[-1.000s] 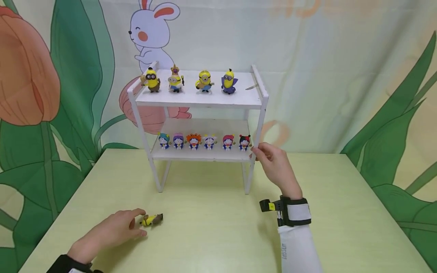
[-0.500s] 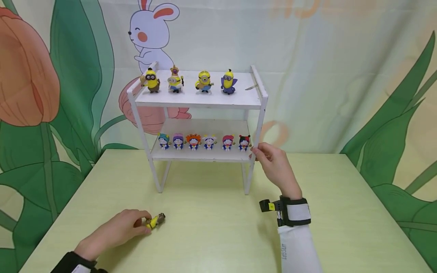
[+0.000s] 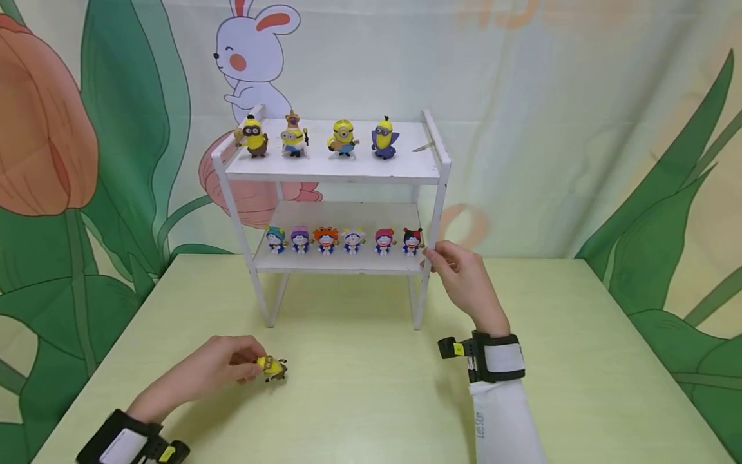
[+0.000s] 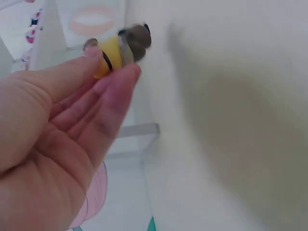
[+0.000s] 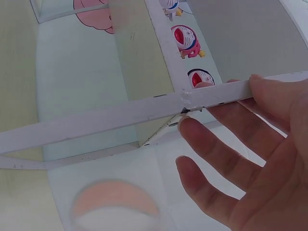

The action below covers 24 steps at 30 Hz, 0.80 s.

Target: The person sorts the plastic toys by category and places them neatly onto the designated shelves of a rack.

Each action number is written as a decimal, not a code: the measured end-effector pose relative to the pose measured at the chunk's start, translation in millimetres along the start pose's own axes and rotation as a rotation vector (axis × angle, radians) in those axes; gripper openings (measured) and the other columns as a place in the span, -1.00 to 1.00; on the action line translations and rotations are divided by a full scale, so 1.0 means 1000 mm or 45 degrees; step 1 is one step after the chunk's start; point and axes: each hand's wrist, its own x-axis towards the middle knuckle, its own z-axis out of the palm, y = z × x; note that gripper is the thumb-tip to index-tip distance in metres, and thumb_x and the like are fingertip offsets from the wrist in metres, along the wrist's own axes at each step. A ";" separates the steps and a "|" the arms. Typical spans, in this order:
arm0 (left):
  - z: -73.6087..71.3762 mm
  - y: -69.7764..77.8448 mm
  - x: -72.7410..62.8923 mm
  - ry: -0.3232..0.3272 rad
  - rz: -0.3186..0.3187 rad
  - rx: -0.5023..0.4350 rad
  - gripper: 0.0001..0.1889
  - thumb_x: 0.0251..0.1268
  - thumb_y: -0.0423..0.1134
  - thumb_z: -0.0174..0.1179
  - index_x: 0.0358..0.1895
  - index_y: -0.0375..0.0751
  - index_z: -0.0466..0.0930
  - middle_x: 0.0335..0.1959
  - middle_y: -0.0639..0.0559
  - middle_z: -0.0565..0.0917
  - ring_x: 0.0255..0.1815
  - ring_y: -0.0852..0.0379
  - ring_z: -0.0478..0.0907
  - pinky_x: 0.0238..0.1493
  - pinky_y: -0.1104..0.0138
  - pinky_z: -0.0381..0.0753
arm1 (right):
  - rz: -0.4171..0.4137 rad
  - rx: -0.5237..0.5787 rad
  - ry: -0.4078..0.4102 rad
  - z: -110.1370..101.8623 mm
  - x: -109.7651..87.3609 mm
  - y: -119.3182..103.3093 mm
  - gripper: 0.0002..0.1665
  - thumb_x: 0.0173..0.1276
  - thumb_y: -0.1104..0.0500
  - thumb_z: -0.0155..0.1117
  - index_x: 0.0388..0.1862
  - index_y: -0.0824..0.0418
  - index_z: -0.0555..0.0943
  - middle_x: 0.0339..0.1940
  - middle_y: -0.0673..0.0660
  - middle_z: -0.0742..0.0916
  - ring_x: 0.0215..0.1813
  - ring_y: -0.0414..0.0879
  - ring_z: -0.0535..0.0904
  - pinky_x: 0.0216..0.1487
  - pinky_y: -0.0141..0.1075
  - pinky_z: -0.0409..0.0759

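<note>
My left hand [image 3: 217,367] pinches a small yellow-and-brown Minion figurine [image 3: 272,367] between thumb and fingers, over the left front of the table. In the left wrist view the figurine [image 4: 113,55] lies sideways at the fingertips, its brown end pointing away from the palm, and a shadow falls on the table. My right hand [image 3: 466,280] holds the right front post of a white two-tier shelf [image 3: 333,169] at the lower board's height. The right wrist view shows the thumb and fingers of this hand [image 5: 260,144] around the post [image 5: 96,113].
Several Minion figurines [image 3: 343,136] stand along the top board, with a small thin object [image 3: 423,147] at its right end. Several Doraemon-like figurines in coloured hats [image 3: 326,240] line the lower board. The shelf stands on a pale yellow table [image 3: 359,399] before a printed curtain [image 3: 551,129].
My left hand has closed on the Minion figurine and moved up and to the right, turning it so its face shows. The right hand keeps its hold on the post.
</note>
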 end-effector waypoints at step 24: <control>-0.105 0.207 0.066 -0.020 0.460 0.568 -0.79 0.29 -0.38 0.28 -0.02 -0.20 0.65 -0.28 0.11 0.68 -0.35 0.22 0.60 -0.25 0.31 0.61 | -0.006 0.023 0.003 0.000 0.000 -0.002 -0.71 0.50 0.09 0.15 -0.10 0.31 0.66 -0.10 0.19 0.75 -0.20 0.07 0.70 -0.03 0.02 0.62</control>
